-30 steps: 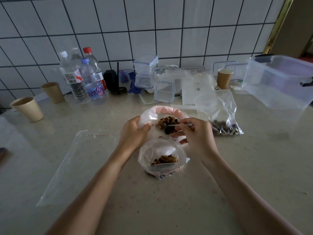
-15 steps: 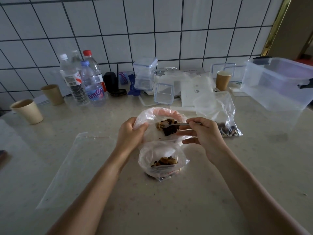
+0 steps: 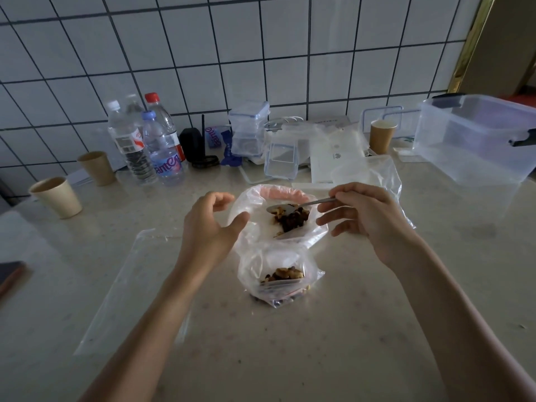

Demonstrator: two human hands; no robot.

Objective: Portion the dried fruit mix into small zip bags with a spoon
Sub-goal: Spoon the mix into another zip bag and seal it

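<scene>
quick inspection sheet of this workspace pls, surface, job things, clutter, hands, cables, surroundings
surface: pale speckled counter.
job's things: far bag open, fruit mix inside; near small bag partly filled; spoon loaded above far bag; flat empty bag at left.
clutter: water bottles, paper cups, clear tub, small lidded boxes.
grippers: left hand open beside far bag, holding nothing; right hand pinches spoon handle.
cables: nothing seen.
surroundings: white tiled wall.

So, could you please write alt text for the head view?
A right hand holds a spoon of dried fruit mix over an open zip bag; the left hand hovers open beside it. A smaller filled bag sits nearer.
</scene>
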